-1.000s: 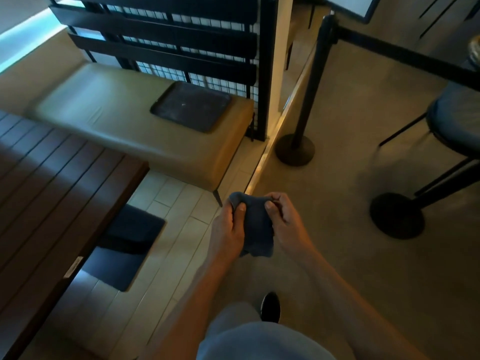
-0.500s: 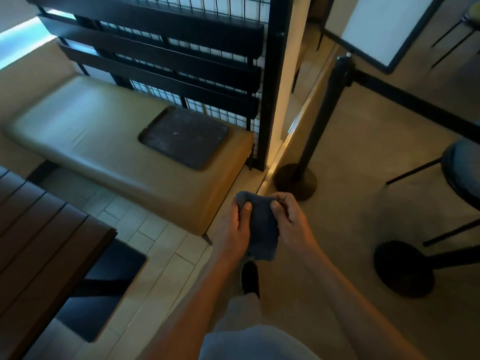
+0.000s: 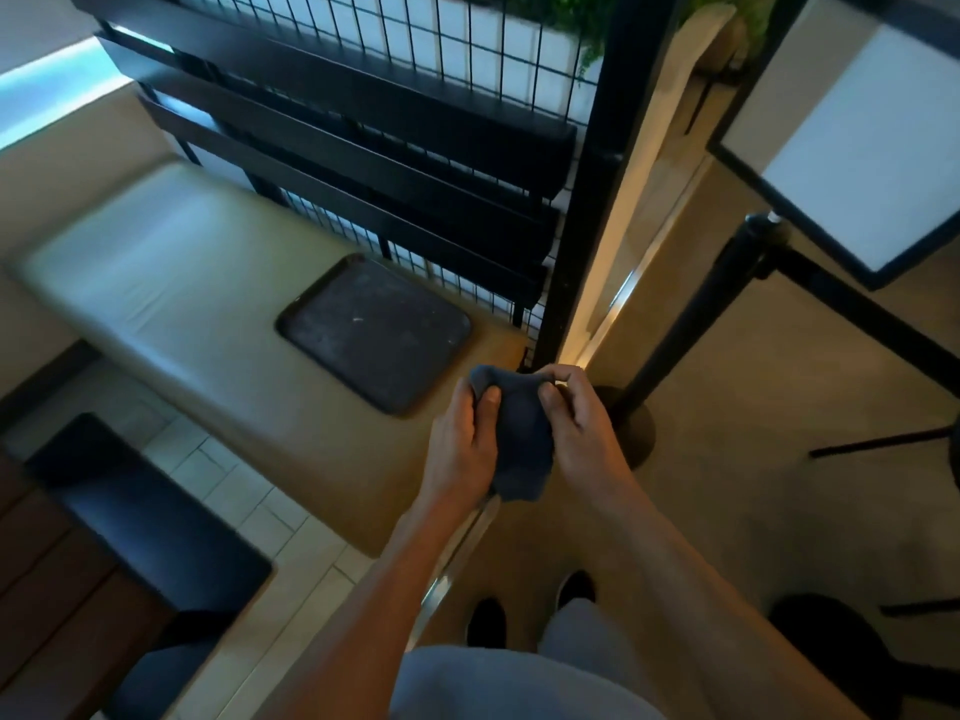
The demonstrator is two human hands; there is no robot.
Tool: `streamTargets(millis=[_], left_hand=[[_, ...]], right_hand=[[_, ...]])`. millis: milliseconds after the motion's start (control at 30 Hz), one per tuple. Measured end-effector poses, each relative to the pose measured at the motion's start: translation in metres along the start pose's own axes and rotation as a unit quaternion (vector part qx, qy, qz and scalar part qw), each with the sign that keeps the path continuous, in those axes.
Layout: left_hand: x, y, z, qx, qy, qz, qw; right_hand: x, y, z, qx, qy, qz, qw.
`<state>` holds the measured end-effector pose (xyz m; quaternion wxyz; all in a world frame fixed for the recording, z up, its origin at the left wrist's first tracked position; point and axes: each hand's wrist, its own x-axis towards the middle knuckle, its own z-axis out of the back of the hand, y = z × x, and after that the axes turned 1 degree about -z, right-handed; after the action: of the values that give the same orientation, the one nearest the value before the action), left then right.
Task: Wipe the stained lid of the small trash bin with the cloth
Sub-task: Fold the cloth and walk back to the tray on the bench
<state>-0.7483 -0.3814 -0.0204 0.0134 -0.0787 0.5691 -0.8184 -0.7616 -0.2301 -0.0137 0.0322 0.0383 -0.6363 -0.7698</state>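
You held the soft, light cloth (image 3: 522, 439) bunched in your left hand (image 3: 460, 444) and right hand (image 3: 579, 433); no bin showed.

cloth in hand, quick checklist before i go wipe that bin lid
1. Cloth held: ok, left hand and right hand both grip it.
2. Cloth ready to wipe: not ok, bunched up between the hands.
3. Trash bin in view: not ok, none visible.
4. Stain located: cannot tell.
5. Path ahead: not ok, stanchion base stands close in front.
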Motion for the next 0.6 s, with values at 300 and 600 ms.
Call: streamTargets(millis=[300, 600], left_hand=[[0.077, 0.002, -0.030, 0.026, -0.106, 0.053, 0.993], [0.136, -0.016, -0.063, 0.056, -0.210, 0.117, 0.969]], right_hand=[[0.112, -0.010, 0.016, -0.008, 0.100, 0.023, 0.995], [0.213, -0.012, 0.038, 0.008, 0.238, 0.050, 0.970]])
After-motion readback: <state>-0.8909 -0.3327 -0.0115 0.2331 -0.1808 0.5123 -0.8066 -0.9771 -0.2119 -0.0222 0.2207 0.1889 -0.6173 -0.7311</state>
